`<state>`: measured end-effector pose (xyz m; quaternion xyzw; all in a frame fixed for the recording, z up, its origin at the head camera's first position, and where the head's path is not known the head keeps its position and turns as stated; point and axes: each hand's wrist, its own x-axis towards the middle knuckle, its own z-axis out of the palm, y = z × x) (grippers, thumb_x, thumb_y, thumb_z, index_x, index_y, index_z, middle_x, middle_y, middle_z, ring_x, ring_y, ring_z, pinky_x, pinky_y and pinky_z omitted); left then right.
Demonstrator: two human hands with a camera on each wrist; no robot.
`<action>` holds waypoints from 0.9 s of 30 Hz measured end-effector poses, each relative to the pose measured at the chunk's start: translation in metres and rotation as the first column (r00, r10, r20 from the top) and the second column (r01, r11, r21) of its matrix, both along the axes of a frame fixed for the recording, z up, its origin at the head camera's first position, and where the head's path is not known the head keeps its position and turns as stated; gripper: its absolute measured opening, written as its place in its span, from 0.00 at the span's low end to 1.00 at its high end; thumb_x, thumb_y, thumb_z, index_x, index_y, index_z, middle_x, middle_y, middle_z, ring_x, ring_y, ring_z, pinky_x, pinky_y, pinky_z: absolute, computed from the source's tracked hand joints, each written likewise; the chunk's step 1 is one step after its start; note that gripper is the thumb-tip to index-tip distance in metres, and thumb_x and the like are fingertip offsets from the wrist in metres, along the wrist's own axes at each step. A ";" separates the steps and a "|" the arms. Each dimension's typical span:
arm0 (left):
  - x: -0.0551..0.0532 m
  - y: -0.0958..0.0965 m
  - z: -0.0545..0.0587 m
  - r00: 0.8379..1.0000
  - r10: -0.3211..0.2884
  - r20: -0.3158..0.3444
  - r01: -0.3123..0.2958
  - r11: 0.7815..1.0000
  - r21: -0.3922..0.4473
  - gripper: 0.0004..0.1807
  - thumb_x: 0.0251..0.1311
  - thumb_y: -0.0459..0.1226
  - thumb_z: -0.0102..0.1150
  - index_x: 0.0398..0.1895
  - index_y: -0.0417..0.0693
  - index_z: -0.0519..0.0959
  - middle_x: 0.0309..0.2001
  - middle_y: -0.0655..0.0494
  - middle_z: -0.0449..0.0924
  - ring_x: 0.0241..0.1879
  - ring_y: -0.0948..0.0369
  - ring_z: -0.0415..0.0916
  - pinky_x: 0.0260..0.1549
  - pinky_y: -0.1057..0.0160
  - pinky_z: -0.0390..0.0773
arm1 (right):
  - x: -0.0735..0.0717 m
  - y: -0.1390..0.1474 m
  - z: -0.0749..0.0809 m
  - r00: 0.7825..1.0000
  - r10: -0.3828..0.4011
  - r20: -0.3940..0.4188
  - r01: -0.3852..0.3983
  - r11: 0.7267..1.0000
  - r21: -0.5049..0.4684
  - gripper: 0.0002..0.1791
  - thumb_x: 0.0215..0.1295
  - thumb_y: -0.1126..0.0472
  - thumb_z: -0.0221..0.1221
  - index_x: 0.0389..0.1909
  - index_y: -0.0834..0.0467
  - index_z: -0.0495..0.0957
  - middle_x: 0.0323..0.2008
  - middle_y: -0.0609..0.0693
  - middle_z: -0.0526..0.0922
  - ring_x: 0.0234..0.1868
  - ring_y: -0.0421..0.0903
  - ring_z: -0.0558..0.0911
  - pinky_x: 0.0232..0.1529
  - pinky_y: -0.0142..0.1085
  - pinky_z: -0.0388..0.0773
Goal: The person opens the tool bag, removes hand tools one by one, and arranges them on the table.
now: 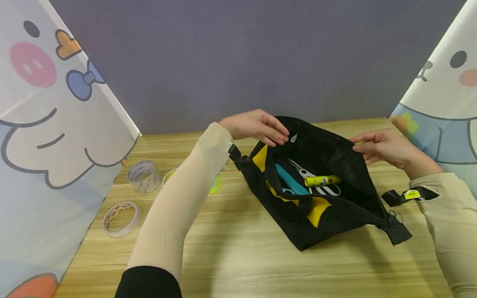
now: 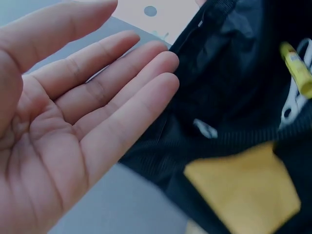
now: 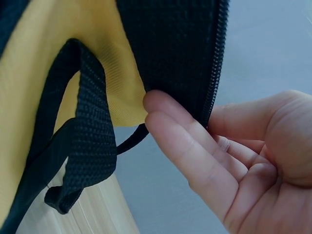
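Note:
A black and yellow zip bag [image 1: 329, 221] stands on the table with its mouth wide apart. Inside it lie white-handled scissors [image 1: 301, 167], a yellow tube-shaped stick [image 1: 322, 180] and a long teal object [image 1: 290, 180]. My left hand [image 1: 257, 127] hovers at the bag's far left rim, fingers straight and fingertips right by the fabric; its palm [image 2: 44, 156] holds nothing in the left wrist view. On the other side, my right hand [image 1: 386, 148] pinches the zipped rim [image 3: 214, 63] between thumb and fingers. A black webbing handle [image 3: 92, 117] hangs beside those fingers.
Left of the bag, a wide clear tape roll [image 1: 143, 176] and a narrower tape roll [image 1: 121, 219] lie on the wooden table [image 1: 237, 267]. A green roll [image 1: 215, 185] shows partly behind my left sleeve. A grey panel [image 1: 257, 52] rises at the back.

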<state>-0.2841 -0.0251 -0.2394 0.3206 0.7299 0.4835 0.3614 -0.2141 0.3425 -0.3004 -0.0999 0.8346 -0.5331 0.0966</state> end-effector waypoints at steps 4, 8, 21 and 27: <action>-0.002 0.028 -0.007 0.999 0.005 0.036 -0.006 0.999 0.031 0.19 0.71 0.28 0.54 0.62 0.31 0.74 0.60 0.38 0.76 0.57 0.49 0.76 0.54 0.59 0.79 | 0.001 0.000 -0.001 1.000 0.004 -0.002 -0.004 1.000 -0.005 0.24 0.72 0.71 0.54 0.37 0.32 0.82 0.34 0.42 0.82 0.24 0.40 0.79 0.28 0.35 0.84; -0.002 0.054 -0.014 0.998 0.029 0.058 -0.030 1.000 0.008 0.19 0.72 0.29 0.53 0.63 0.29 0.73 0.61 0.37 0.75 0.56 0.51 0.78 0.51 0.61 0.80 | 0.001 0.000 -0.001 1.000 0.009 0.003 -0.009 1.000 -0.008 0.25 0.72 0.71 0.54 0.37 0.33 0.83 0.33 0.43 0.82 0.24 0.40 0.79 0.28 0.35 0.84; 0.002 0.100 -0.066 0.980 0.194 0.045 -0.181 0.962 -0.204 0.15 0.68 0.32 0.60 0.52 0.28 0.81 0.53 0.35 0.80 0.48 0.48 0.81 0.52 0.56 0.81 | 0.001 -0.004 0.001 1.000 0.013 -0.009 -0.013 1.000 0.002 0.25 0.72 0.71 0.55 0.37 0.33 0.82 0.32 0.44 0.81 0.24 0.40 0.78 0.27 0.34 0.84; 0.013 0.103 -0.090 0.971 0.235 -0.053 -0.241 0.944 -0.226 0.09 0.64 0.29 0.64 0.42 0.30 0.86 0.42 0.40 0.85 0.46 0.47 0.81 0.45 0.58 0.83 | 0.001 -0.004 -0.001 1.000 0.010 -0.003 -0.010 1.000 0.017 0.24 0.73 0.70 0.55 0.37 0.31 0.81 0.35 0.40 0.81 0.25 0.40 0.77 0.28 0.33 0.83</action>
